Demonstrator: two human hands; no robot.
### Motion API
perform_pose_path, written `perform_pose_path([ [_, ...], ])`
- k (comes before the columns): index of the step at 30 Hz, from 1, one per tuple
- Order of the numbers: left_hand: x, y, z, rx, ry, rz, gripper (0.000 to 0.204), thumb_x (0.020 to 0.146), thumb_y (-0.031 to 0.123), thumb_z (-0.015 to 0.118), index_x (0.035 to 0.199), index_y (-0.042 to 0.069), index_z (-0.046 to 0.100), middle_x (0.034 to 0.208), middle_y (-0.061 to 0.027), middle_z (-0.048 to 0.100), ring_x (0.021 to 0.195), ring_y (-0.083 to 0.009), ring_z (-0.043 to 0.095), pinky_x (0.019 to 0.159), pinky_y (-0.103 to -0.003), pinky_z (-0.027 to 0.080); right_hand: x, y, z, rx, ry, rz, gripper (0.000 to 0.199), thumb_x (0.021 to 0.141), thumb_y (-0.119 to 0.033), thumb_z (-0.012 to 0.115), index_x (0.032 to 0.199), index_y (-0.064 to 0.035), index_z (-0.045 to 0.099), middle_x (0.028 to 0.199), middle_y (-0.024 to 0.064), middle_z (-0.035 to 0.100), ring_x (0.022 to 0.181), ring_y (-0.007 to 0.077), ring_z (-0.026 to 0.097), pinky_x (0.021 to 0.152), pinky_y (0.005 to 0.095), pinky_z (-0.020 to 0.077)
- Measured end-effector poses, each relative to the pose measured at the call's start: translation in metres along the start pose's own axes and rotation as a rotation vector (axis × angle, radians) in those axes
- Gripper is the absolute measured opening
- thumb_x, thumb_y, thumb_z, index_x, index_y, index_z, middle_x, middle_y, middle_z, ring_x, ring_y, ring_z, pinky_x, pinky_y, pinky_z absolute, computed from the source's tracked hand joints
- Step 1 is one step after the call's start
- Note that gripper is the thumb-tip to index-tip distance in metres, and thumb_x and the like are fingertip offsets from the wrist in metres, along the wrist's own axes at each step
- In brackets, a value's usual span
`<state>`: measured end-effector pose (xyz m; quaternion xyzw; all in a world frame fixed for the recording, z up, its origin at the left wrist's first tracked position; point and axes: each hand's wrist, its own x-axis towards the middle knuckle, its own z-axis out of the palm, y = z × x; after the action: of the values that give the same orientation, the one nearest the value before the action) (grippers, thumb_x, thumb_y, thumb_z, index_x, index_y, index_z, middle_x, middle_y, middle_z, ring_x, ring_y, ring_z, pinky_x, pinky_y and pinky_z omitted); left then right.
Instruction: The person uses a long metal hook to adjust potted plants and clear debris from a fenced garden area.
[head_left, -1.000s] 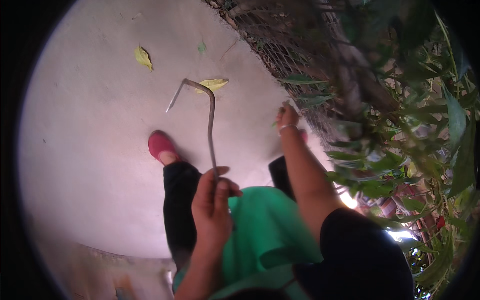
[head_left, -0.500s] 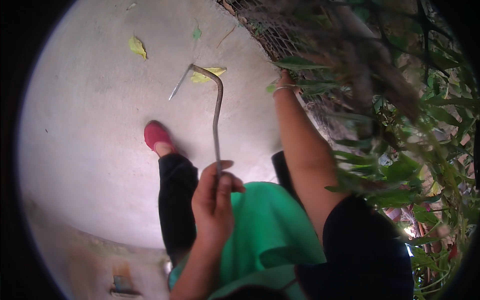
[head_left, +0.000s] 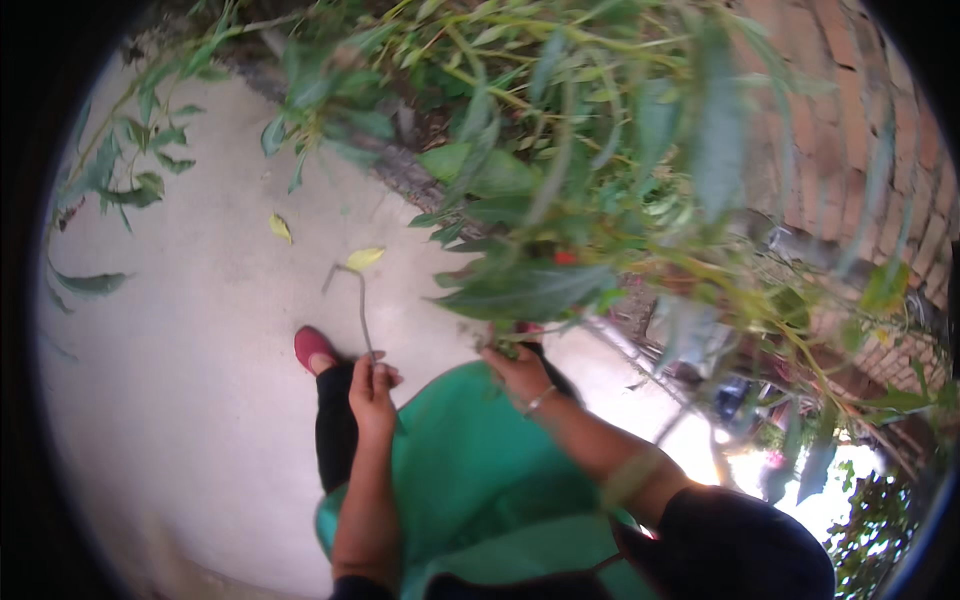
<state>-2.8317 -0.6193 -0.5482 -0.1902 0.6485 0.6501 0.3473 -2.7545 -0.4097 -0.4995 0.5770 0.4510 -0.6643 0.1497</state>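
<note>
The left hand (head_left: 374, 395) pinched a bent rod (head_left: 364, 315) by its near end, seemingly to leave the hook (head_left: 347, 269) free beyond the grip; the right hand (head_left: 522, 374) curled around greenery (head_left: 506, 350), leaves (head_left: 530, 291) just beyond.

Two hands are showing, one left hand (head_left: 374, 392) and one right hand (head_left: 520, 375). One bent metal rod (head_left: 362, 302) is appearing, plus one pale bracelet (head_left: 541, 399). Two yellow leaves (head_left: 365, 259) are lying on one floor (head_left: 180, 400). Two red shoes (head_left: 313, 347) are showing, one only partly. Two dark trouser legs (head_left: 336, 425), two dark sleeves (head_left: 745, 535), one green garment (head_left: 460, 430) and one brick wall (head_left: 835, 120) are appearing. Green leaves (head_left: 530, 290) are overlapping beyond counting; green bits (head_left: 501, 349) in the right fingers are blurring likewise.
</note>
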Motion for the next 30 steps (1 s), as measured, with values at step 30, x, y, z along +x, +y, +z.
perform_pose_path([
  [30,-0.427,0.049,0.598,0.655,-1.029,0.564,0.020,0.090,0.005,0.043,0.105,-0.006,0.051,0.076,-0.0065,0.056,0.068,-0.0121,0.053,0.067,-0.025,0.045,-0.219,0.026,-0.937,1.336,0.862,-0.131,0.042,0.086,-0.014,0.053,0.126,-0.0080,0.044,0.126,0.0152,0.047,0.106,0.0326,0.055,0.088,0.0465,0.0438],
])
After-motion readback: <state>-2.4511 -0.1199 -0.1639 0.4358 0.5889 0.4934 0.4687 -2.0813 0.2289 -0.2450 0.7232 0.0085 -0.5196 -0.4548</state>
